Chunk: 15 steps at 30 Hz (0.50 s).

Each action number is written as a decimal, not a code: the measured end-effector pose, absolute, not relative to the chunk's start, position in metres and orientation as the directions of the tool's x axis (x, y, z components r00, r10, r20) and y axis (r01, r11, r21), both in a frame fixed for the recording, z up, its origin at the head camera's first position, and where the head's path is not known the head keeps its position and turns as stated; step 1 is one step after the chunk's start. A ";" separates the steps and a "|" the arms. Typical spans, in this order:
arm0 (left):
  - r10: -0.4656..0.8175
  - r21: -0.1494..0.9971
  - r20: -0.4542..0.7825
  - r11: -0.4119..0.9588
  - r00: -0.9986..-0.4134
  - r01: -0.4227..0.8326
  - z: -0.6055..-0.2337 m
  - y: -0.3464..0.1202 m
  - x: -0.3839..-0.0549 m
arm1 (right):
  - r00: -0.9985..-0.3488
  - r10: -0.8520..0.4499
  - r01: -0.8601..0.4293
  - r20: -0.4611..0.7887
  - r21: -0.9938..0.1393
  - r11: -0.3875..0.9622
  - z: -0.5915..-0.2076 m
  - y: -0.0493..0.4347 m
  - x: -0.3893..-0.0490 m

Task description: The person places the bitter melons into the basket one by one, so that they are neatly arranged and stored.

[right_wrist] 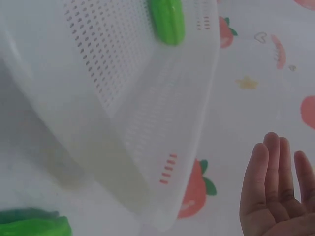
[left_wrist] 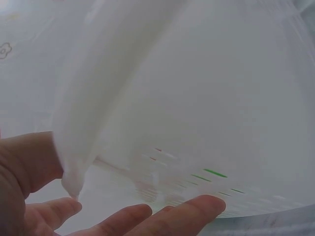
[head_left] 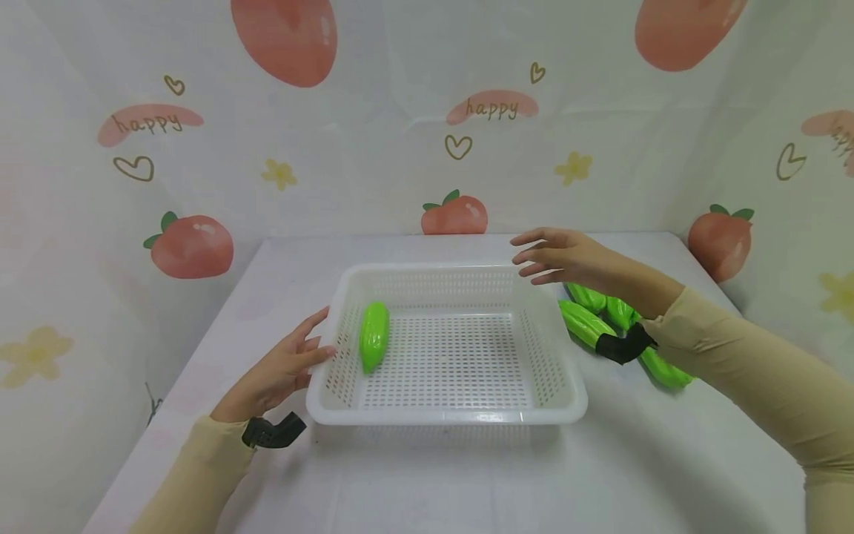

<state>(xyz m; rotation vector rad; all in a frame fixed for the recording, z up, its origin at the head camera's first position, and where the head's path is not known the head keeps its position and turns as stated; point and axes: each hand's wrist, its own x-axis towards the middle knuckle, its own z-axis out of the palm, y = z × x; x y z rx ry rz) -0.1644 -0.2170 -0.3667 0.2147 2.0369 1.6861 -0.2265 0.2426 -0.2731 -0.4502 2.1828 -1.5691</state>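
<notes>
A white perforated plastic basket [head_left: 447, 417] stands on the table. My left hand [head_left: 283, 368] is at its left side: the thumb lies over the rim, and the fingers [left_wrist: 184, 216] show against the outside of the wall in the left wrist view. Inside the basket, near the left wall, lies one shiny, ridged, elongated green toy vegetable [head_left: 374, 337]. My right hand [head_left: 567, 259] hangs in the air by the far right corner of the basket, fingers extended and holding nothing. Several more green vegetables [head_left: 583, 323] lie right of the basket, partly hidden by my right forearm.
The white-covered table [head_left: 414, 489] runs back to a cloth backdrop [head_left: 380, 148] printed with fruit, hearts and flowers. Similar cloth hangs on the left and right sides. A black wrist strap piece [head_left: 273, 432] sticks out from the left sleeve, another [head_left: 623, 344] from the right.
</notes>
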 end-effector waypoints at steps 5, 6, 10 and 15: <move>0.401 0.953 -0.278 0.231 -0.873 -0.197 -0.367 -0.217 -0.165 | -0.895 -0.433 -0.022 -0.104 -0.961 0.276 -0.272 0.263 -0.218; 0.397 0.952 -0.280 0.231 -0.874 -0.200 -0.367 -0.217 -0.165 | -0.899 -0.429 -0.031 -0.090 -0.963 0.266 -0.271 0.268 -0.216; 0.395 0.953 -0.282 0.221 -0.874 -0.207 -0.368 -0.217 -0.166 | -0.907 -0.418 -0.067 -0.044 -0.967 0.247 -0.270 0.284 -0.211; 0.401 0.956 -0.276 0.212 -0.873 -0.204 -0.368 -0.218 -0.165 | -0.915 -0.403 -0.069 -0.007 -0.982 0.176 -0.271 0.304 -0.203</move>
